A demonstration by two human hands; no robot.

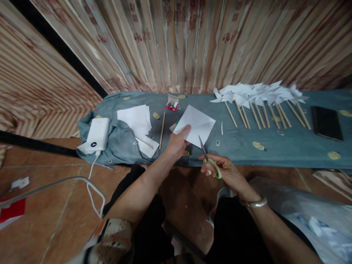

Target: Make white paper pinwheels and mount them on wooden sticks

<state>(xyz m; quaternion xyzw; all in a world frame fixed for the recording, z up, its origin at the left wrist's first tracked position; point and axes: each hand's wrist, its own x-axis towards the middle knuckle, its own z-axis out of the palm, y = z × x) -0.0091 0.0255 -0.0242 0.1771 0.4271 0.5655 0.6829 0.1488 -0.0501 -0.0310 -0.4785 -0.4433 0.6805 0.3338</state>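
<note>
My left hand (178,143) pinches the left lower edge of a square white paper (198,123), its thumb on top. Faint crease lines show on the sheet. My right hand (220,169) is wrapped round the green handles of a pair of scissors (203,147), whose tip meets the lower edge of the paper. A thin white paper sliver (222,128) lies on the cloth to the right. Left of the sheet are a wooden stick (162,130) and an open red box (172,105) of small metal pins.
White paper pinwheels (255,93) on wooden sticks lie in a row at the back right, beside a black phone (327,123). At left are stacked white sheets (136,118) and a cabled white power bank (97,134). A curtain (176,44) hangs behind the cloth-covered table (297,156).
</note>
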